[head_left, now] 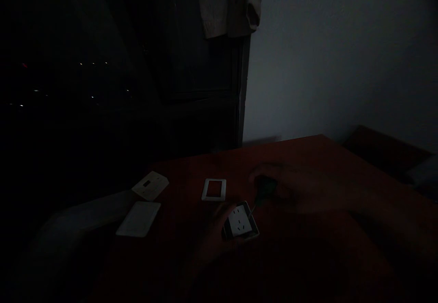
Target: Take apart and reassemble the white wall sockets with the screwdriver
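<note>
The scene is very dark. A wall socket (239, 221) with a white slotted face and a dark surround lies on the reddish table, tilted a little. My left hand (219, 232) grips its left side, fingers around the edge. My right hand (290, 186) is closed round the green handle of a screwdriver (265, 190). Its thin shaft slants down to the left, and the tip reaches the socket's upper right edge; whether it sits in a screw I cannot tell. Just beyond the socket lies a white rectangular frame (214, 199).
Left on the table (294, 150) are a white plate (138, 220) and a pale cut-out card or panel (150, 186). A dark window (102, 79) stands behind, with clothing (229, 6) hanging above. A pale wall (325, 65) rises at the back right.
</note>
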### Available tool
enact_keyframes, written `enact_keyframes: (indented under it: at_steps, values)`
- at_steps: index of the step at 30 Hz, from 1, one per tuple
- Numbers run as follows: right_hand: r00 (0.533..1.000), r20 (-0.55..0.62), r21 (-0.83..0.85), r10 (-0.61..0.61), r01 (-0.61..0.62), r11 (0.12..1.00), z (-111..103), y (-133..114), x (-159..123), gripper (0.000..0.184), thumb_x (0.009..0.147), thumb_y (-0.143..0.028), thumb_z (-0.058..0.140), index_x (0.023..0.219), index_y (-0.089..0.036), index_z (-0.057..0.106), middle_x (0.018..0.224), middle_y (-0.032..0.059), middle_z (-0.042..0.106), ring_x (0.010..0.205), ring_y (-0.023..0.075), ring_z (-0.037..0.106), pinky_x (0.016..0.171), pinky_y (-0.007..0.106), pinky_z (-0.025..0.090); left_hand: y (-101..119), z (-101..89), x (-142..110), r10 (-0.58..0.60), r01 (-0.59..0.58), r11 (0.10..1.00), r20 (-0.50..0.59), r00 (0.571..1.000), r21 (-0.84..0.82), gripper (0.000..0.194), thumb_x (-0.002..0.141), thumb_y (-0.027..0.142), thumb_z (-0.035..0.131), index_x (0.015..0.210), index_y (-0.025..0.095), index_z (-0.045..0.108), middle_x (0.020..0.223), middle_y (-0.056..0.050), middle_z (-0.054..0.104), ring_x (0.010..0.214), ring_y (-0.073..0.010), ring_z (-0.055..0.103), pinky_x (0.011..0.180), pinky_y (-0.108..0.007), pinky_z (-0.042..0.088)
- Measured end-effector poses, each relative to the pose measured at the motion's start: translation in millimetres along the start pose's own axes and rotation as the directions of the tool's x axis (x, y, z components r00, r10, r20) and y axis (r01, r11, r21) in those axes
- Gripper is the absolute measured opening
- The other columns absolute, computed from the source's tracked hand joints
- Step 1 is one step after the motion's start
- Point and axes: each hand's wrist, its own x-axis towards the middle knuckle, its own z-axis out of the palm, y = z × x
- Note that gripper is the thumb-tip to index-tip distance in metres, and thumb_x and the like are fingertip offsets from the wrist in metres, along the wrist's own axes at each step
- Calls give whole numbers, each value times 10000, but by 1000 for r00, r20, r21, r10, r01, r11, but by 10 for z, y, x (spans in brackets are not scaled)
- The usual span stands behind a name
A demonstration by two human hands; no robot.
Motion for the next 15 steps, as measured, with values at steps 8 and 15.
enact_keyframes:
  at_steps: [8, 15]
  values:
    - [895, -363, 29, 258, -266, 964, 131, 377, -253, 292, 824, -224, 538, 1115, -202, 537, 931, 41, 703, 790, 177, 665, 642, 266, 499, 215, 1, 25, 28, -24, 992, -30, 999, 120, 661, 780, 286, 692, 1373, 313, 402, 1468, -39, 331, 1337, -256, 344, 1113, -387, 310]
    - [706, -554, 171, 442, -423, 890, 446, 615, -533, 245, 862, -369, 511, 1023, -190, 556, 914, 74, 703, 798, 217, 672, 684, 320, 519, 644, -3, 259, 93, -134, 870, 109, 990, 474, 202, 869, 185, 524, 1046, 228, 612, 1117, -50, 579, 1056, -218, 557, 908, -334, 468]
